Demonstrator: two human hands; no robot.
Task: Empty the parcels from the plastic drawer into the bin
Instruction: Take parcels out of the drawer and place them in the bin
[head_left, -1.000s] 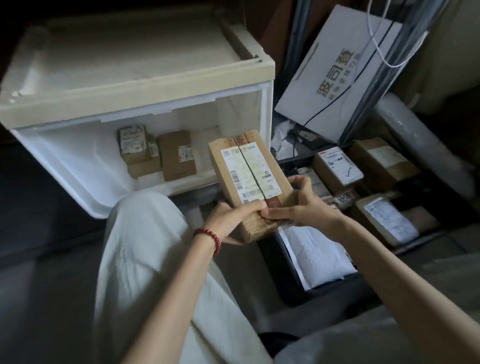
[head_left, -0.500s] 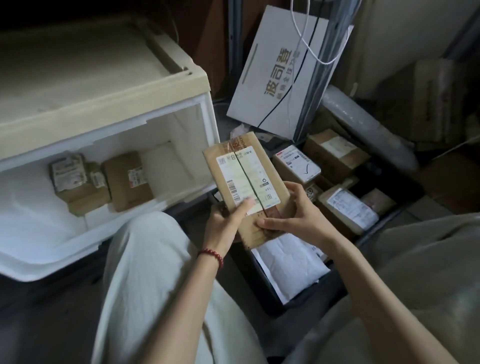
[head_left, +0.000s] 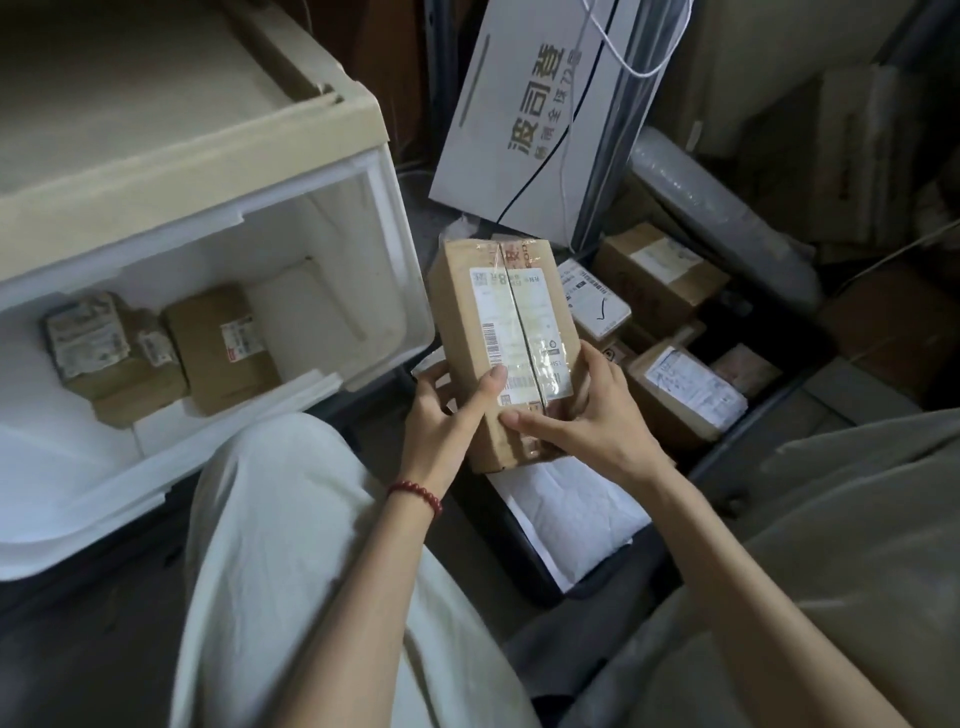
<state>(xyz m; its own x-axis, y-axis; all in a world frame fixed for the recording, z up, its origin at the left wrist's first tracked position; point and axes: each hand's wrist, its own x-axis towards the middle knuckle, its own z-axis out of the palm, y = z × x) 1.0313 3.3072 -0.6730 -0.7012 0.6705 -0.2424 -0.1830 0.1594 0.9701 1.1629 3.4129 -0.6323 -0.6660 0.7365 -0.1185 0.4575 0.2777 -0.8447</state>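
Holding one parcel (head_left: 506, 343) between them, both hands grip its near end: the left hand (head_left: 449, 410) wraps the left edge with its thumb laid over the label, and the right hand (head_left: 582, 421) clasps the right edge and near corner, fingers curled around the cardboard. The parcel is in the air, between the drawer (head_left: 395, 249) on the left and the bin (head_left: 540, 561) on the right, roughly over the bin's near-left part. It is a long cardboard box; its long axis runs away from the person, far end tilted up and leaning slightly left, with the labelled, taped face turned toward the camera.

By my reading the task is partly done. The bin already holds several parcels: a white mailer (head_left: 571, 514) right under the hands, a labelled box (head_left: 691, 395) to the right, and more boxes behind it. The held parcel is out of the drawer but not yet dropped. At least two or three parcels are left in the drawer: a brown box (head_left: 218, 353) lying flat and a small stack (head_left: 104, 353) just beside it on the left; how many make up that stack I cannot tell. The drawer's near part is hidden by the knee (head_left: 291, 499).
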